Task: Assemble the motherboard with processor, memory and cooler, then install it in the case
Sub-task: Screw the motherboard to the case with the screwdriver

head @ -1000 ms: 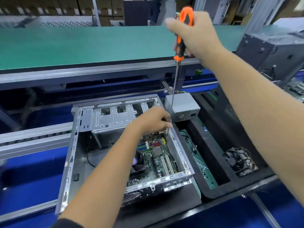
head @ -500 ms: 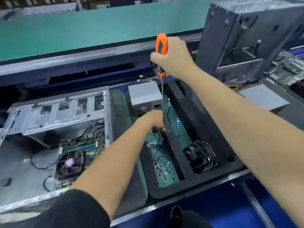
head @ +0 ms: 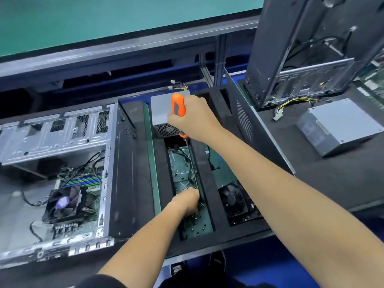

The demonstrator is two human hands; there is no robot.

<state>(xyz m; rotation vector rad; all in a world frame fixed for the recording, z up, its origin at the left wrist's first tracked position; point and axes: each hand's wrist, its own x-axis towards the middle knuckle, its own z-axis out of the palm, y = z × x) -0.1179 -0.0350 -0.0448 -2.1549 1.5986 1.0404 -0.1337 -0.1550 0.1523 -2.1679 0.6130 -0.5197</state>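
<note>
An open metal case (head: pixel 113 163) lies at the left with the motherboard (head: pixel 91 196) inside. A black cooler fan (head: pixel 62 203) and memory sticks (head: pixel 83 180) sit on the board. My right hand (head: pixel 193 119) grips an orange-handled screwdriver (head: pixel 178 104), its shaft pointing down into a narrow green-floored foam slot (head: pixel 203 223). My left hand (head: pixel 187 201) reaches down into that slot among several small black screws (head: pixel 198 226); its fingertips are hidden, so I cannot see whether they hold one.
A grey power supply (head: pixel 162 113) stands at the slot's far end. A spare fan (head: pixel 232 201) sits in the neighbouring foam pocket (head: pixel 209 194). At the right stand a black upright case (head: pixel 301 50) and another power supply (head: pixel 336 125). A green conveyor (head: pixel 104 23) runs behind.
My view has swung right, away from the case. My left hand left the case and dropped deeper into the screw slot. My right hand lowered the screwdriver toward the tray.
</note>
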